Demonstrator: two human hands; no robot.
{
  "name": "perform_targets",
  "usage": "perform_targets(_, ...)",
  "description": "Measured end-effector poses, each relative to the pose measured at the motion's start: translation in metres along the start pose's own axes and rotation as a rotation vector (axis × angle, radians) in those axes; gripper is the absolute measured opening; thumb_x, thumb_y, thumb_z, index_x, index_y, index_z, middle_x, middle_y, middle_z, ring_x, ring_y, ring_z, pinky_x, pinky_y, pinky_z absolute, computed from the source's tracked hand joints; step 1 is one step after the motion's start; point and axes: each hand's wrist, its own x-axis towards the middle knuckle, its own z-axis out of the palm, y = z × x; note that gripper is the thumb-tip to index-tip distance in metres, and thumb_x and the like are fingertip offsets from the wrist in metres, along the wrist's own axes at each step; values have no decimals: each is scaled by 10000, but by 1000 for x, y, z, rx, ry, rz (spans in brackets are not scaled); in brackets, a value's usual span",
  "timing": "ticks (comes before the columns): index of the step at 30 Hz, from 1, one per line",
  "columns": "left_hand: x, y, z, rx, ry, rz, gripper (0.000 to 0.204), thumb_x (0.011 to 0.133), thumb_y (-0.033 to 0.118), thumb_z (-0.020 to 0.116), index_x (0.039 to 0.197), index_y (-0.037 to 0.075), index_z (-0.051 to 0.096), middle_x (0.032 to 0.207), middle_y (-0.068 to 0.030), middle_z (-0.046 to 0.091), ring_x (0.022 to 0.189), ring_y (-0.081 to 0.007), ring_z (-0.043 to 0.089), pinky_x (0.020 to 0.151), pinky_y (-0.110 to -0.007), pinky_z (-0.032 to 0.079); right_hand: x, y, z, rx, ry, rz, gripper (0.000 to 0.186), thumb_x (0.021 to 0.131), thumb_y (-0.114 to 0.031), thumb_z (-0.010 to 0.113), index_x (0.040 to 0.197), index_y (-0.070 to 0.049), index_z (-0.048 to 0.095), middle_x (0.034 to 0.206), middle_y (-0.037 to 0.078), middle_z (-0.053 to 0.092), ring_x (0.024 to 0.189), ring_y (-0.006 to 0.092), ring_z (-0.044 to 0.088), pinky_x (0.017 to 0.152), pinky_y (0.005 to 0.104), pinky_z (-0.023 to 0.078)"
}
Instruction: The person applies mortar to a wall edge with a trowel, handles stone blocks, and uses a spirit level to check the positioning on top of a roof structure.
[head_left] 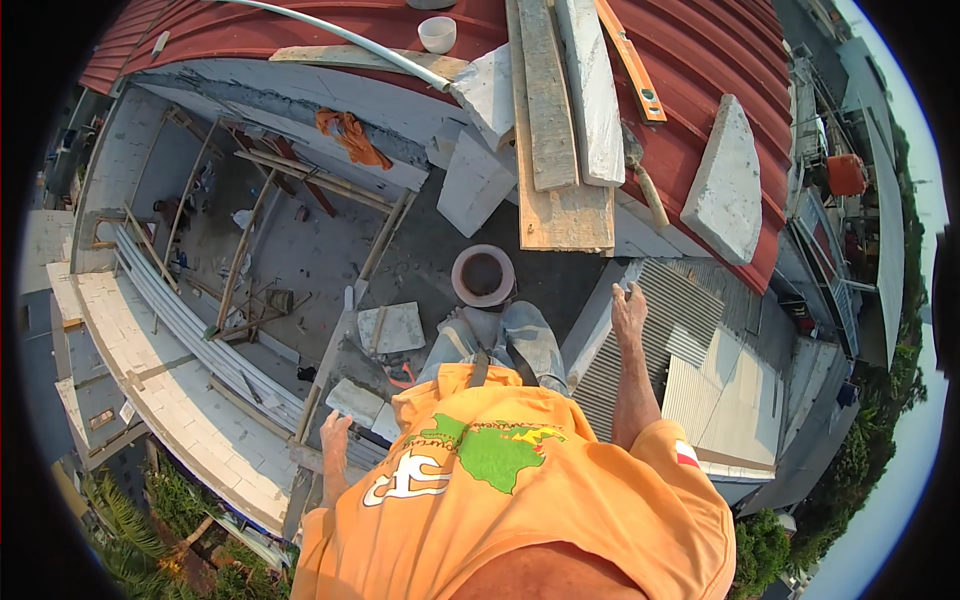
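Observation:
My right hand (629, 311) is raised on the right, beside the edge of a low wall and above grey corrugated sheeting (665, 325). Its fingers are spread, with nothing in them. Lower on the left, my left hand (337, 430) hangs open near a pale block (355, 401); it holds nothing that I can see. Between my hands, in front of my feet, stands a round bucket (484, 249) with dark contents. Ahead, wooden planks (565, 218) jut over the red roof edge. A trowel (651, 193) with a wooden handle lies beside them.
An orange spirit level (632, 66), a white cup (437, 35) and a cut block (725, 185) lie on the red metal roof (740, 60). Grey block pieces (475, 185) lean below the planks. To the left, the floor drops to a lower room with timber props (246, 250).

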Motion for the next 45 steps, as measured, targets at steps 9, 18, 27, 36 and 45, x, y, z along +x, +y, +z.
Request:
perform_targets(9, 14, -29, 24, -123, 23, -7, 693, 814, 237, 700, 1374, -85, 449, 1283, -218, 562, 1157, -273, 547, 992, -376, 414, 18, 27, 10, 13, -102, 47, 511, 927, -302, 609, 1263, 76, 537, 1114, 286, 640, 999, 386, 644, 862, 433, 502)
perform_targets(18, 36, 34, 105, -388, -17, 85, 722, 873, 323, 675, 1449, 7, 375, 1381, -219, 485, 1291, -355, 475, 1025, -489, 393, 54, 3, 8, 607, -208, 230, 452, 988, -370, 521, 1187, 34, 564, 896, 135, 622, 696, 180, 630, 587, 306, 525)
perform_targets(27, 11, 236, 219, -586, -293, 382, 777, 884, 412, 666, 1464, 6, 347, 1427, -246, 438, 1335, -363, 429, 1072, -494, 360, 103, -29, 6, 793, -331, 378, 700, 979, -545, 448, 1296, 79, 470, 999, 188, 634, 802, 222, 643, 688, 339, 552)
perform_targets(36, 5, 399, 355, -610, -846, 379, 893, 814, 581, 696, 1414, -9, 395, 1317, -181, 552, 1228, -265, 536, 997, -420, 465, 133, -48, -1, 823, -652, 346, 685, 994, -548, 395, 1324, 48, 468, 1116, 218, 626, 1023, 283, 618, 864, 419, 504)
perform_targets(45, 6, 406, 389, -890, -1023, 128, 604, 823, 302, 723, 1299, 0, 507, 1179, -165, 629, 1041, -268, 642, 902, -428, 549, 173, -63, 8, 844, -885, 378, 705, 1018, -546, 280, 1424, 20, 386, 1299, 235, 542, 1159, 306, 559, 1017, 470, 410)
